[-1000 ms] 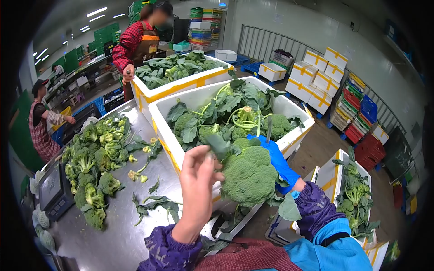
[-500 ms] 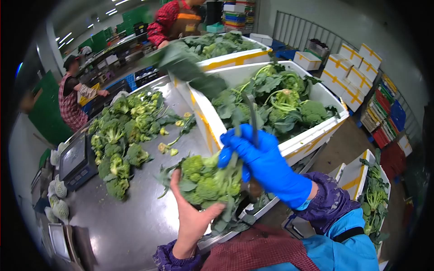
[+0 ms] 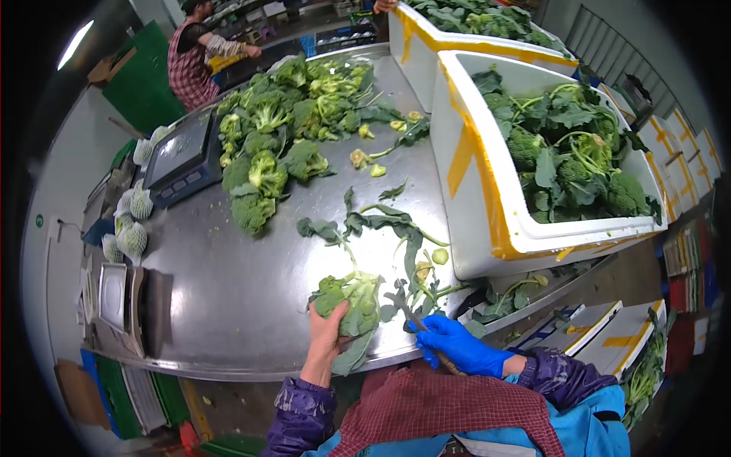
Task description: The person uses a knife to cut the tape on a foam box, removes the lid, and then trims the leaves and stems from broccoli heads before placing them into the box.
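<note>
My bare left hand grips a broccoli head just above the metal table, its pale stalk side turned up and a leaf hanging below. In my blue-gloved right hand is a knife, its dark blade angled up and left, a short way from the broccoli. Cut leaves and stems lie on the table beyond and between my hands. Farther off is a pile of trimmed broccoli.
A white foam box of leafy broccoli stands at the right, with another foam box behind it. At left are a scale and several net-wrapped heads. A person in a checked apron stands across the table.
The view has swung right and down. My hands have drawn apart, the knife has come down off the broccoli, and loose leaves now lie on the table ahead of it.
</note>
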A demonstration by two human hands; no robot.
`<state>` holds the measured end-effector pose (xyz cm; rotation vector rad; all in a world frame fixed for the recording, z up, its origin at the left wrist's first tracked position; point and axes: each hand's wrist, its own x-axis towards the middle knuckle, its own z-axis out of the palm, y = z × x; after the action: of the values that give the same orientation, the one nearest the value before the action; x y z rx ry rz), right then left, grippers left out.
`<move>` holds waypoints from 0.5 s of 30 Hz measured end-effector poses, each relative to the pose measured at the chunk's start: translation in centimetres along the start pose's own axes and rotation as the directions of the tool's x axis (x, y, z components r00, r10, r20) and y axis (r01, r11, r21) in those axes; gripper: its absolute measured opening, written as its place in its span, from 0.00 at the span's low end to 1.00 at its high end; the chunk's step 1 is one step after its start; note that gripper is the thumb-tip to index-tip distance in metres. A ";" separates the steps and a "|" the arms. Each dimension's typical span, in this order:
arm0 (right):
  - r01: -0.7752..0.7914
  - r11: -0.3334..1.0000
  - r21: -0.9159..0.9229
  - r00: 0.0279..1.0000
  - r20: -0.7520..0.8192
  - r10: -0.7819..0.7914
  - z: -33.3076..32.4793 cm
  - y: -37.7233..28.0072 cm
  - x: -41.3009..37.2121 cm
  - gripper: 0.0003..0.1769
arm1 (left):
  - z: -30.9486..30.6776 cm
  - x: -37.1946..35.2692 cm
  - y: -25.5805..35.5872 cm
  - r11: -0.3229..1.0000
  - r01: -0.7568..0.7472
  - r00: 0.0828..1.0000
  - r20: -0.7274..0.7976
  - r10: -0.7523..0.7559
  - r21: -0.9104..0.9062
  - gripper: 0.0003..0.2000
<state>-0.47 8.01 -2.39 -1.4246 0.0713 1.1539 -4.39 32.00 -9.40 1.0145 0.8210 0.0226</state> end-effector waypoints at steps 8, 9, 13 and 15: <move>0.430 0.432 -0.793 0.760 0.059 -0.647 -0.5 1.5 5.6 0.17 | 0.4 0.0 -0.9 0.972 -0.185 0.982 -0.010 0.189 0.147 0.31; 0.386 0.383 -0.839 0.763 0.057 -0.644 -0.1 1.2 6.3 0.17 | 0.6 -0.2 -0.6 0.973 -0.173 0.984 -0.023 0.178 0.150 0.31; 0.271 0.238 -0.933 0.818 0.092 -0.568 0.9 1.1 8.5 0.15 | 0.7 -0.3 -0.9 0.973 -0.180 0.981 -0.041 0.188 0.145 0.31; 0.223 0.192 -0.956 0.869 0.105 -0.484 1.0 1.6 9.5 0.15 | 0.7 -0.2 -1.0 0.967 -0.183 0.981 -0.037 0.193 0.176 0.32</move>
<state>2.67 13.79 -9.54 -2.4817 -0.9660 0.5311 -4.44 30.84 -9.83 1.2579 0.7825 0.1438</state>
